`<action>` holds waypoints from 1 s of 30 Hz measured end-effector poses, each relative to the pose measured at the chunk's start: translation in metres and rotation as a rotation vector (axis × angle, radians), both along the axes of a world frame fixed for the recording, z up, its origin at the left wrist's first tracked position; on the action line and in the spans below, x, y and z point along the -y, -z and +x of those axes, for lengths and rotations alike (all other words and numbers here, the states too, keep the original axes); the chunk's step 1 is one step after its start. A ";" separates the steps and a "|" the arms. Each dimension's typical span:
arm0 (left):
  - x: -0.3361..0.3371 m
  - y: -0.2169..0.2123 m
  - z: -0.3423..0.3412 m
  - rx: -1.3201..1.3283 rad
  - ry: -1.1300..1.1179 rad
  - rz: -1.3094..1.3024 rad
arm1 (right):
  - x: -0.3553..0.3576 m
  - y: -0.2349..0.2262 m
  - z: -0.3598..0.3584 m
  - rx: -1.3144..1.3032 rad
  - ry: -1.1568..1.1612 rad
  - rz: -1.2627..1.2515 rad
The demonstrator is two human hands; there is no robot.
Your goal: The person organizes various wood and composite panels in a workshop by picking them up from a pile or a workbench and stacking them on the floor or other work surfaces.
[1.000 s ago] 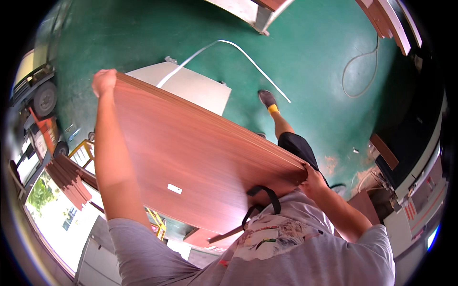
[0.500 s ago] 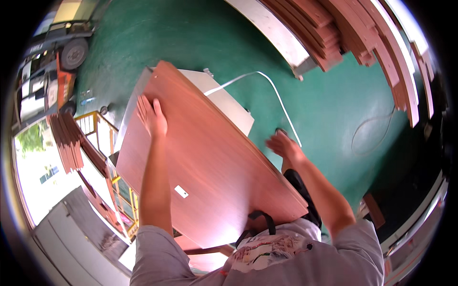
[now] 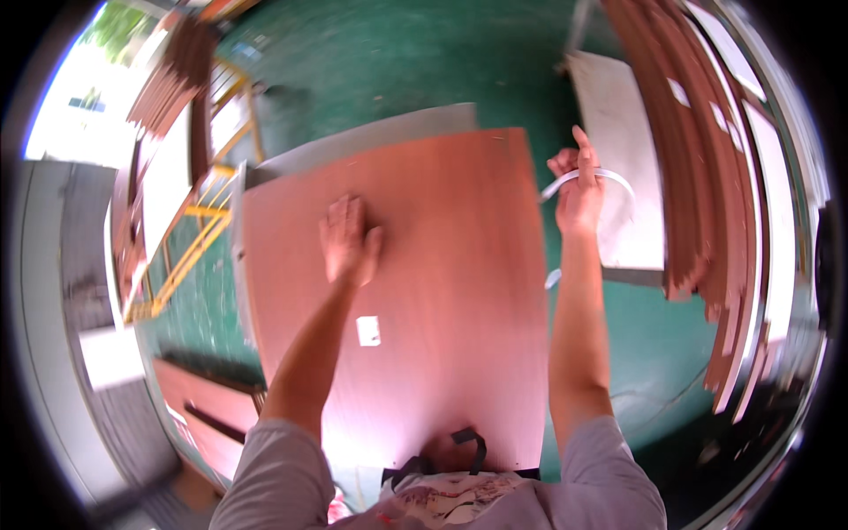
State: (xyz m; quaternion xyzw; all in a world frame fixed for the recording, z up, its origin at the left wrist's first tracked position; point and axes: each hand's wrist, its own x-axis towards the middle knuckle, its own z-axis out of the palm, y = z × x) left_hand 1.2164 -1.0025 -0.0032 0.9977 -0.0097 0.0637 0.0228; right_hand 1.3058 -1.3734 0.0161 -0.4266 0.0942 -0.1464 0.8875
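Note:
A broad reddish-brown wood-look panel (image 3: 450, 291) lies in front of me, with a small white label (image 3: 368, 331) on its face. On its left half rests my left hand (image 3: 347, 238), palm down and fingers stretched, gripping nothing. A grey-white sheet (image 3: 397, 129) sticks out from under the panel's far edge. Just beyond the panel's right edge, my right hand (image 3: 579, 196) is raised, holding a thin white strap (image 3: 618, 179) that curves across its fingers. One finger points up. The strap's other part runs down beside the panel edge.
Long brown boards (image 3: 649, 132) are stacked at the right, beside a pale board (image 3: 618, 115). A yellow metal frame (image 3: 199, 247) and more brown boards (image 3: 172, 97) stand at the left. Another brown panel (image 3: 208, 393) lies lower left, near a grey cabinet (image 3: 44, 309). The floor is green.
My view has turned left, so the panel now sits straighter before me. My right hand has moved forward and taken the white strap. My left hand stays flat on the panel.

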 end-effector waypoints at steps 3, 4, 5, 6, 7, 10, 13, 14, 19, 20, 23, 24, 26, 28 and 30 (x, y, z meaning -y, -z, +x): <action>0.007 0.008 0.003 0.182 0.014 -0.226 | -0.118 -0.036 0.016 -0.088 -0.283 -0.888; -0.009 0.016 -0.008 0.079 -0.023 -0.314 | -0.172 -0.038 0.011 -0.309 -0.461 -1.177; -0.007 0.023 -0.016 0.136 0.057 -0.317 | -0.205 -0.019 0.008 -0.262 -0.483 -1.415; 0.014 0.012 -0.024 -0.075 0.124 -0.337 | -0.220 0.012 0.013 -0.234 -0.466 -1.662; 0.027 -0.006 -0.032 -0.282 0.179 -0.340 | -0.236 0.040 0.001 -0.221 -0.287 -1.911; -0.008 -0.027 -0.039 0.032 0.450 -0.655 | -0.282 0.063 -0.029 -0.094 -0.139 -2.119; -0.076 -0.028 -0.015 0.293 0.297 -0.287 | -0.294 0.058 -0.041 -0.016 -0.173 -2.140; -0.109 -0.024 -0.006 0.314 0.269 -0.186 | -0.298 0.051 -0.037 0.020 -0.166 -2.146; -0.239 -0.024 0.010 -0.106 0.324 0.146 | -0.291 0.055 -0.034 -0.022 -0.156 -2.169; -0.273 -0.016 0.009 -0.172 0.336 0.212 | -0.294 0.054 -0.033 -0.020 -0.163 -2.169; -0.379 0.014 -0.009 -0.001 0.265 0.298 | -0.304 0.052 -0.034 -0.016 -0.184 -2.167; -0.413 0.018 -0.014 -0.070 0.179 0.226 | -0.307 0.051 -0.033 -0.007 -0.183 -2.168; -0.455 0.010 -0.022 -0.306 -0.063 0.309 | -0.304 0.052 -0.034 -0.010 -0.179 -2.180; -0.507 0.009 -0.036 -0.138 -0.086 0.390 | -0.306 0.053 -0.033 0.001 -0.178 -2.175; -0.532 -0.004 -0.044 -0.170 -0.153 0.432 | -0.298 0.056 -0.033 -0.001 -0.173 -2.190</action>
